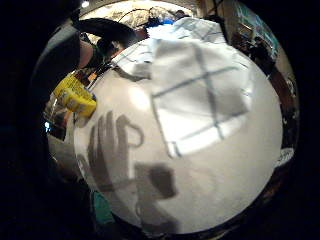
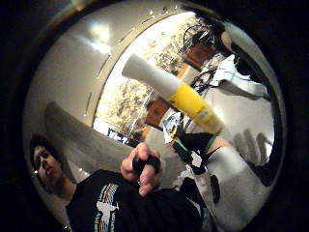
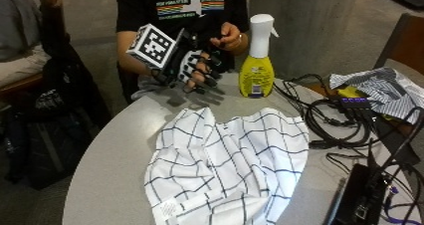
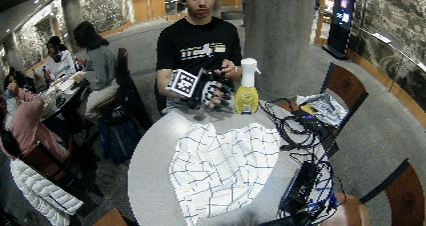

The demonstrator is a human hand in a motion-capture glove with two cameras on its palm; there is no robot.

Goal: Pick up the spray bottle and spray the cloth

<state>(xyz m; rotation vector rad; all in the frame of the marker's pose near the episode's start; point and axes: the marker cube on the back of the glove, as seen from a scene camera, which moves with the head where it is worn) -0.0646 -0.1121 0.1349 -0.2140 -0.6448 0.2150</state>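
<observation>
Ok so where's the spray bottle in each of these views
Outside view: spray bottle upright at the table's far edge, beside the gloved right hand.
Wide outside view: upright, beyond the checked cloth.
Thumb side palm view: close, slanting across the middle.
Little finger side palm view: yellow body at the table edge.
Shared landmark: the checked cloth.

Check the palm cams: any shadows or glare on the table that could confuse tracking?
Little finger side palm view: a dark hand-shaped shadow falls on the table beside the cloth, plus a bright glare patch near the cloth's edge. Thumb side palm view: the same finger shadow shows on the tabletop beyond the spray bottle; ceiling lights flare overhead.
</observation>
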